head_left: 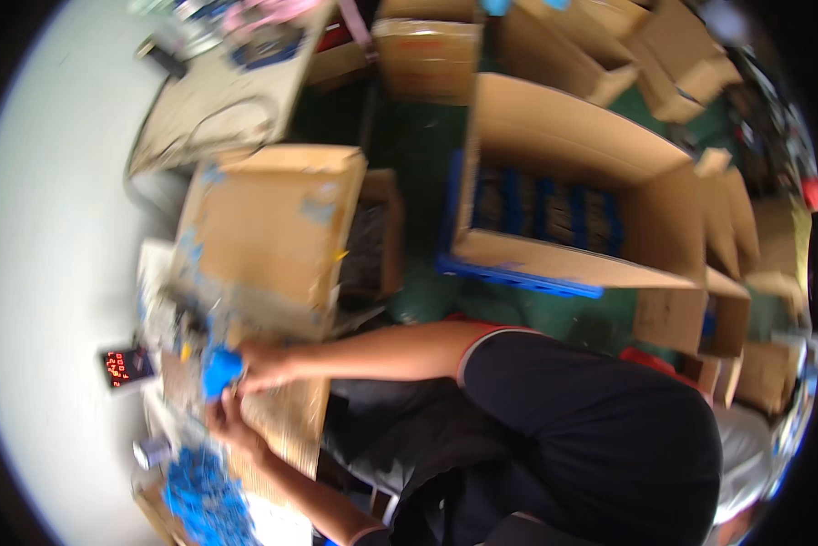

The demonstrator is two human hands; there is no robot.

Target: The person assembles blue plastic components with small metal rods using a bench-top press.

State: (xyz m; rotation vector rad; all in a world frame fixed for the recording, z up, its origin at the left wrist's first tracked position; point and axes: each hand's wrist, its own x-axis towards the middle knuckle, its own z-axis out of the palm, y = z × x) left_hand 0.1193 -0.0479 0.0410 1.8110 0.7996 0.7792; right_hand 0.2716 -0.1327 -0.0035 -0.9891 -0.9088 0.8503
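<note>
My right hand (pixel 265 366) is closed at a small blue piece (pixel 221 371) over the workbench. Motion blur hides what kind of piece it is. Just below it in the picture, my left hand (pixel 230 420) has its fingers bent and pinched at the piece's lower edge, close to the right fingertips. A heap of blue, stringy-looking parts (pixel 204 496) lies on the bench beside my left forearm. The bench top (pixel 286 428) under my hands is brownish, with small blurred items near the wall side.
A large open carton (pixel 573 259) on a blue pallet (pixel 518 280) holds several blue-and-grey bundles. A cardboard box (pixel 268 227) with blue marks adjoins the work spot. A digital display (pixel 127 366) stands by the white wall (pixel 54 273). More cartons (pixel 427 55) stand farther off.
</note>
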